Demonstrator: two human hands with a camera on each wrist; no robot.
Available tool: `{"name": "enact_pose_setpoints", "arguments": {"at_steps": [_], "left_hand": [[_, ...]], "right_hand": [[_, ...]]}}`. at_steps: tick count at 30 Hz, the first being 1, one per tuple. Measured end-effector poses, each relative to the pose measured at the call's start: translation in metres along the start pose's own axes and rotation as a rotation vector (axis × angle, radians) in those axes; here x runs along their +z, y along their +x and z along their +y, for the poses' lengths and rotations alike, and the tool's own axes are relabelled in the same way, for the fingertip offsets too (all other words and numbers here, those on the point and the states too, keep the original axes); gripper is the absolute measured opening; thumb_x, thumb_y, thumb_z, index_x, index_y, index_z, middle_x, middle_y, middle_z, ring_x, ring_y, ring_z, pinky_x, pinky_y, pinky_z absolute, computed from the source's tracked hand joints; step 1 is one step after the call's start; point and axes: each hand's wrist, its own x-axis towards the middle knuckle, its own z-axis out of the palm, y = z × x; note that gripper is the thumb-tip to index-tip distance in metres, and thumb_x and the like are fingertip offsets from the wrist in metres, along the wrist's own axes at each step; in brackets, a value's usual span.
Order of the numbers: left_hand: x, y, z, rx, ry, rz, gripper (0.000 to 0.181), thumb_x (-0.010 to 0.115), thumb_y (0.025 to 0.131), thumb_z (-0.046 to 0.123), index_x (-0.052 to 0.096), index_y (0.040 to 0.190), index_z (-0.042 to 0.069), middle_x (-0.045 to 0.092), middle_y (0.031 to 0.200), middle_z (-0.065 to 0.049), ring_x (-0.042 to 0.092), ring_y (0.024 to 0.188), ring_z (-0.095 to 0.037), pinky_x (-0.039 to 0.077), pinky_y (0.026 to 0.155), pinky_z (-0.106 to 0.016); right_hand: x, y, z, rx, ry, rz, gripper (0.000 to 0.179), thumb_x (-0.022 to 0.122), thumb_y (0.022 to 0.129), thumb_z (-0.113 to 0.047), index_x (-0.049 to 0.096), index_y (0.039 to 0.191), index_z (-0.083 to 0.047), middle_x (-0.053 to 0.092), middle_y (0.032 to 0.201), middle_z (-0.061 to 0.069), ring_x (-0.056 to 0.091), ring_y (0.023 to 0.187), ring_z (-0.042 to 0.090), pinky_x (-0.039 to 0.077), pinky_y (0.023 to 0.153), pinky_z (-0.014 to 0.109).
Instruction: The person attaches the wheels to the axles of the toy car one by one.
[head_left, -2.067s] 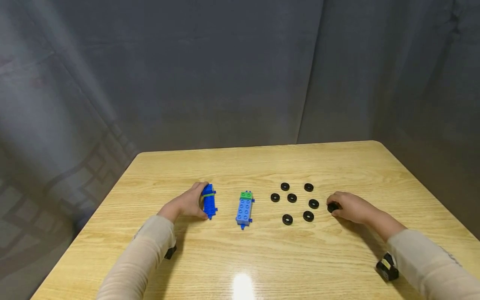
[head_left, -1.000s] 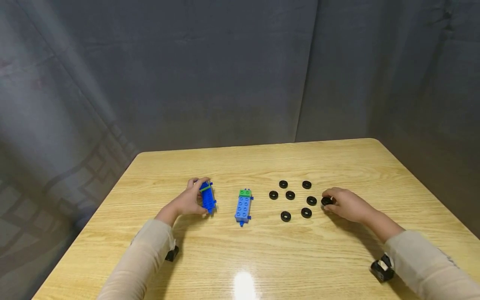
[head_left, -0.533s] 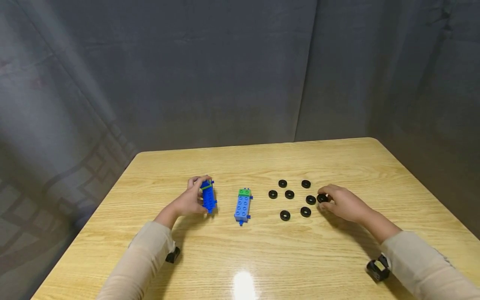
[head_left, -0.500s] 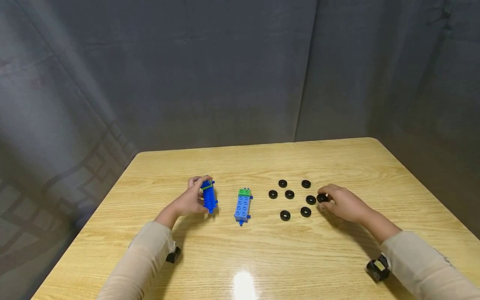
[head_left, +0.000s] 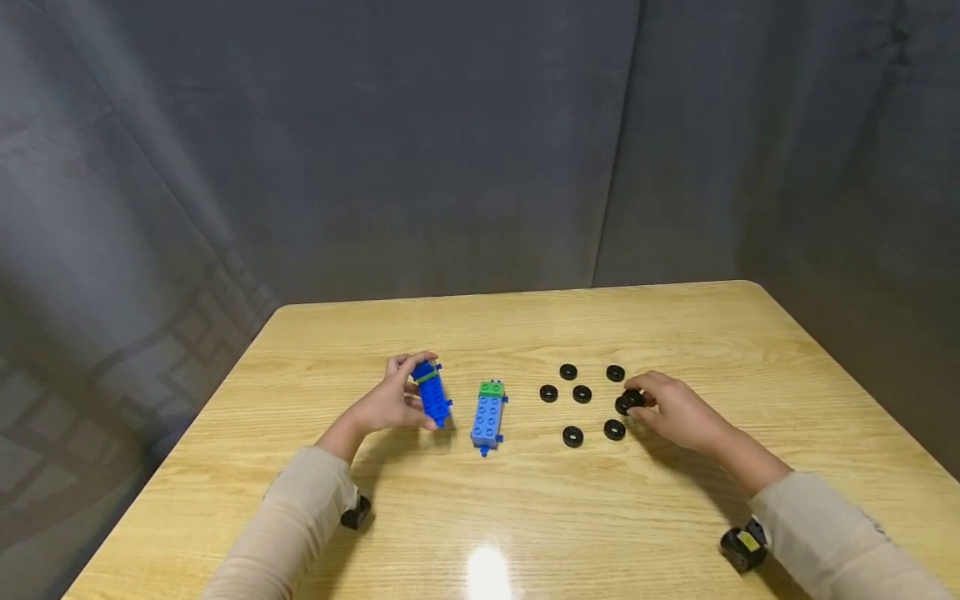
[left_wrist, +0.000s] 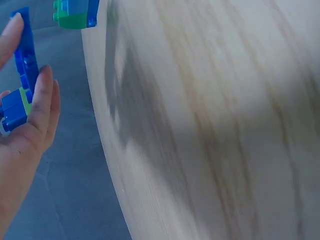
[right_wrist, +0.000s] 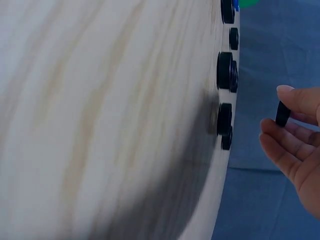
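Head view: a person's two hands work above a pale wooden desk (head_left: 637, 517). The right hand (head_left: 681, 410), pinching a black wheel (head_left: 636, 399) between thumb and fingers, has moved inward and overlaps the rightmost loose wheel (head_left: 621, 407) in this view; the right wrist view shows the held one lifted clear. The left hand (head_left: 388, 407) has swung a raised, tilted blue chassis (head_left: 432, 395) inward too, gripping it end to end. Held wheel and chassis are closer now — seemingly being brought together, the visible pegs still bare. A second chassis (head_left: 487, 417), with a green brick, rests between the hands, near the left one, leaving open room above it and nearer the person — the desk's far edge lies well beyond.
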Motion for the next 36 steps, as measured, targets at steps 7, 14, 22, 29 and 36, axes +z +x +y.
{"name": "enact_pose_setpoints", "arguments": {"at_steps": [7,14,22,29,36], "left_hand": [[-0.001,0.0,0.002,0.012,-0.021,-0.014,0.092,0.075,0.062,0.006,0.022,0.134,0.026,-0.005,0.134,-0.015,0.039,0.102,-0.035,0.044,0.078,-0.035],[0.0,0.002,0.01,0.043,-0.029,-0.041,0.087,0.071,0.067,0.004,0.021,0.136,0.024,-0.006,0.134,-0.015,0.04,0.103,-0.035,0.043,0.08,-0.035],[0.007,0.002,0.018,0.104,-0.012,-0.061,0.073,0.062,0.077,0.007,0.022,0.137,0.02,0.0,0.134,-0.016,0.04,0.105,-0.04,0.041,0.082,-0.04],[0.017,0.007,0.022,0.143,-0.016,-0.002,0.061,0.055,0.083,0.01,0.026,0.136,0.02,0.005,0.133,-0.012,0.044,0.098,-0.033,0.041,0.08,-0.038],[0.026,0.01,0.029,0.148,-0.079,0.031,0.064,0.057,0.081,0.005,0.028,0.135,0.024,0.01,0.132,-0.01,0.047,0.097,-0.031,0.044,0.075,-0.033]], "right_hand": [[0.007,0.004,-0.006,0.004,0.019,0.021,0.033,0.063,0.076,-0.007,0.054,0.107,0.003,0.055,0.095,0.01,0.053,0.077,0.021,0.045,0.062,0.033],[0.007,0.007,-0.014,-0.017,0.039,0.044,0.033,0.064,0.076,-0.007,0.054,0.106,0.003,0.055,0.094,0.009,0.053,0.078,0.022,0.045,0.063,0.033],[0.008,0.009,-0.021,-0.037,0.068,0.057,0.031,0.064,0.076,-0.005,0.055,0.105,0.001,0.055,0.093,0.007,0.054,0.079,0.021,0.045,0.061,0.031],[0.01,0.012,-0.028,-0.037,0.095,0.078,0.03,0.064,0.076,-0.004,0.055,0.105,0.001,0.054,0.093,0.009,0.056,0.08,0.024,0.047,0.063,0.033],[0.015,0.016,-0.035,-0.043,0.126,0.087,0.031,0.063,0.077,-0.006,0.055,0.106,0.001,0.055,0.097,0.009,0.056,0.081,0.024,0.047,0.064,0.033]]}}
